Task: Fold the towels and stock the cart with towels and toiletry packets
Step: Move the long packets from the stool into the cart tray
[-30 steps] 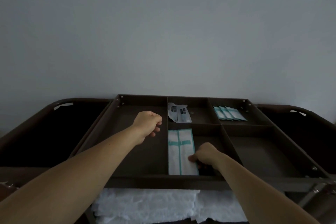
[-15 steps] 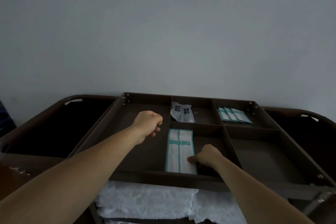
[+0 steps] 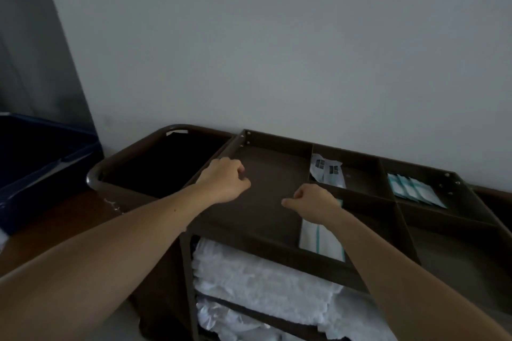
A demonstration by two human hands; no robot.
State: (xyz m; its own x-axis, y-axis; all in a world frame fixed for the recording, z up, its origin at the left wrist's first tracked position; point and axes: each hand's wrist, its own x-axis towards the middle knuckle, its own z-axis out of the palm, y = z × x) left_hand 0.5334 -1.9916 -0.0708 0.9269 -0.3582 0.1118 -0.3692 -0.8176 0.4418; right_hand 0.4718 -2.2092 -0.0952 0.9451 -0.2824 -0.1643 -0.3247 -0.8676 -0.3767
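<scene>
The dark brown cart's top tray (image 3: 250,239) is split into compartments. Long white packets with teal stripes (image 3: 321,242) lie in the front middle one. Grey-white packets with dark labels (image 3: 329,173) fill the rear middle one, and teal packets (image 3: 415,191) the rear right one. Folded white towels (image 3: 263,277) are stacked on the shelf below, with more towels (image 3: 230,320) under that. My left hand (image 3: 225,183) hovers curled in a fist over the large left compartment, holding nothing. My right hand (image 3: 314,202) is curled too, near the divider just above the striped packets, with nothing visible in it.
A dark open bag frame (image 3: 166,163) hangs at the cart's left end. Beyond it, a blue bin (image 3: 41,158) sits on a brown wooden surface (image 3: 55,221). A plain grey wall stands right behind the cart.
My right hand has lifted off the striped packets and moved left toward the large compartment. The view has swung left, bringing the blue bin in. My left hand stays a fist.
</scene>
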